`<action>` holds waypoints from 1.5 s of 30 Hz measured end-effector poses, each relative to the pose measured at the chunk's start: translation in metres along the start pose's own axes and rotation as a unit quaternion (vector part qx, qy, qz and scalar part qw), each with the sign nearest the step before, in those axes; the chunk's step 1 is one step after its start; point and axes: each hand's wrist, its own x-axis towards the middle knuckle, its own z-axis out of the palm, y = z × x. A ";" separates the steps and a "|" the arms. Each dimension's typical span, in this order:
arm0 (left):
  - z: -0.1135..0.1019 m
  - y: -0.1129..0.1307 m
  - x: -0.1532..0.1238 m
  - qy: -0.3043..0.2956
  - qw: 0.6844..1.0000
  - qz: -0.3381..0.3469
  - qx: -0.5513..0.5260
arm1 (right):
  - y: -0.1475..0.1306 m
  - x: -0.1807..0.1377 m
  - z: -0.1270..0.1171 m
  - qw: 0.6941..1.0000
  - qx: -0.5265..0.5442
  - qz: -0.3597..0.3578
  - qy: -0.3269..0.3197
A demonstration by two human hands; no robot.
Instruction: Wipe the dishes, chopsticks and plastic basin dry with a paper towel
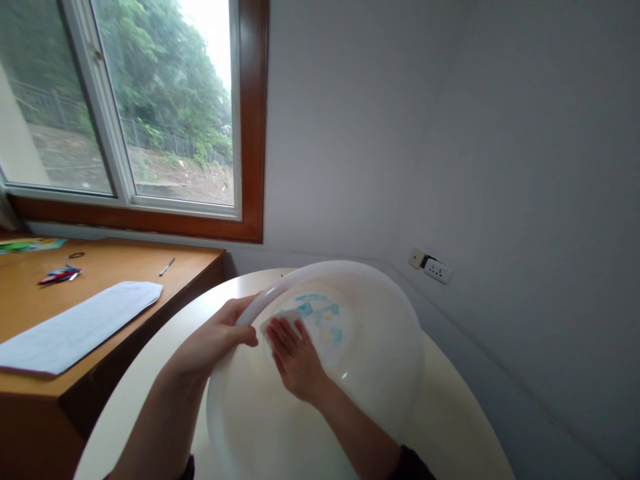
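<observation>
A large white plastic basin [380, 333] is tilted up on the round table, its inside facing me. My left hand [227, 333] grips the rim at the left, thumb inside and the other fingers hidden behind the wall. Inside the basin, my right hand [295, 360] presses a small white cloth [267, 328] against the bottom, fingers laid over it. Beside the cloth is a printed label or pattern [323, 317] in blue and yellow, partly covered by the hand.
The white round table [150, 380] carries the basin. At left, a wooden desk [115, 257] holds folded white paper [85, 327], a pen [167, 267] and a small pile of tools or pens [60, 275]. A window [170, 107] and wall sockets [437, 270] lie beyond.
</observation>
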 end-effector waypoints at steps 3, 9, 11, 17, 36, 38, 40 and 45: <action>0.001 0.002 -0.002 -0.004 1.000 0.004 0.013 | 0.018 -0.001 -0.002 0.995 -0.022 0.081 0.061; 0.006 0.005 -0.003 -0.018 0.999 0.020 0.021 | 0.048 -0.006 -0.001 0.953 -0.048 0.250 0.164; 0.007 0.005 -0.003 -0.012 1.000 0.016 0.022 | 0.051 -0.007 0.001 0.945 -0.050 0.270 0.177; 0.010 0.005 -0.003 0.013 1.000 0.001 0.026 | 0.026 -0.010 0.004 0.971 -0.037 0.210 0.107; 0.010 0.004 -0.004 0.010 0.999 0.006 0.033 | -0.002 0.000 -0.006 1.000 -0.016 0.003 0.012; 0.010 0.005 -0.004 0.012 0.998 0.013 0.054 | 0.004 0.004 -0.009 0.999 -0.025 0.024 0.035; 0.011 0.006 -0.004 0.012 0.997 0.019 0.069 | 0.010 0.007 -0.011 0.997 -0.029 0.043 0.059; 0.010 0.006 -0.004 0.004 0.995 0.033 0.090 | 0.032 0.010 -0.015 0.980 -0.031 0.163 0.110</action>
